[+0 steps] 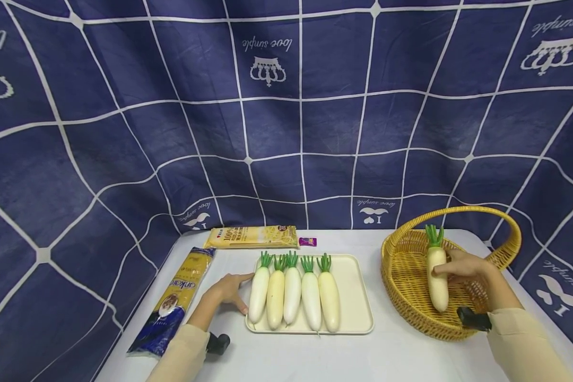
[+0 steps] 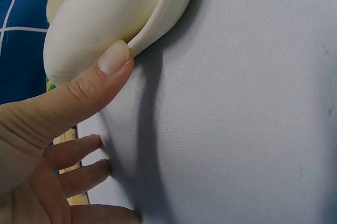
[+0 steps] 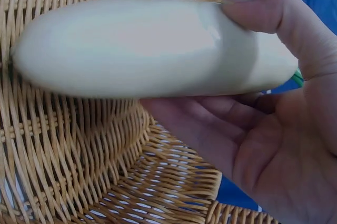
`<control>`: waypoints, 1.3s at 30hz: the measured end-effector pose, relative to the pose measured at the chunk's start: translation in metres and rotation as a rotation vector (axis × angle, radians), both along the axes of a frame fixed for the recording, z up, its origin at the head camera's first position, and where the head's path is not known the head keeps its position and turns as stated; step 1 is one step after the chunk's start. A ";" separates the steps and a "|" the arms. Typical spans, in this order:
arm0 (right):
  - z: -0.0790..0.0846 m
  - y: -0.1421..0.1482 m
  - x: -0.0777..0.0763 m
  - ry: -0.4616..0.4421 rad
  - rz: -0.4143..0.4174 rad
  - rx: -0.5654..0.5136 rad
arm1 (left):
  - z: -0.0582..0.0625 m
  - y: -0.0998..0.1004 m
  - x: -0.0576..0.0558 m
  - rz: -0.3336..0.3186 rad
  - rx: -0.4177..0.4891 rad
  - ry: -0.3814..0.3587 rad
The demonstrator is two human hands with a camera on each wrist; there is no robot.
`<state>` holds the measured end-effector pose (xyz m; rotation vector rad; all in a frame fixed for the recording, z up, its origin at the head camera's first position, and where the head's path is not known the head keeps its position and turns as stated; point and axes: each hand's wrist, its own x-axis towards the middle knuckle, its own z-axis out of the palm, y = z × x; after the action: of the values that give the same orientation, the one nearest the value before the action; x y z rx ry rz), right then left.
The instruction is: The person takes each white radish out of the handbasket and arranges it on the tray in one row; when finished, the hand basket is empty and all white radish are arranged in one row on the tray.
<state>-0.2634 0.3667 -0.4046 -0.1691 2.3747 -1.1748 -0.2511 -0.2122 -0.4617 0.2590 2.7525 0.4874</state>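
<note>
A white radish [image 1: 437,276] with a green top is gripped by my right hand [image 1: 465,265], thumb on one side and fingers on the other. It lies lengthwise within the wicker basket [image 1: 396,286], over the woven bottom in the right wrist view. Several more radishes [image 3: 121,48] of this kind, such as the leftmost radish [image 1: 259,292], lie side by side on a cream tray [image 1: 355,297]. At the tray's left edge is my left hand [image 1: 229,292], fingers spread. Its thumb [image 2: 100,74] touches the tray rim [image 2: 171,11] beside the end radish.
A blue and gold packet [image 1: 174,305] lies slanted on the white table [image 1: 286,358], left of my left hand. Behind the tray are a yellow noodle packet [image 1: 250,237] and a small purple packet [image 1: 307,241]. The basket's arched handle [image 1: 458,209] rises over it. A blue cloth [image 1: 334,127] hangs behind.
</note>
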 end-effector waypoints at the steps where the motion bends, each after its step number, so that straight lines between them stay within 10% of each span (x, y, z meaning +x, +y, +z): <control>1: 0.000 0.000 0.002 0.012 0.001 -0.015 | 0.000 0.000 0.000 0.003 0.002 -0.001; 39: 0.015 -0.025 0.078 0.588 -0.221 -0.072 | -0.002 0.000 -0.002 0.012 0.000 -0.006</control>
<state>-0.1858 0.3416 -0.3900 -0.3194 2.9175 -1.4722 -0.2528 -0.2121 -0.4637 0.2414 2.7500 0.4897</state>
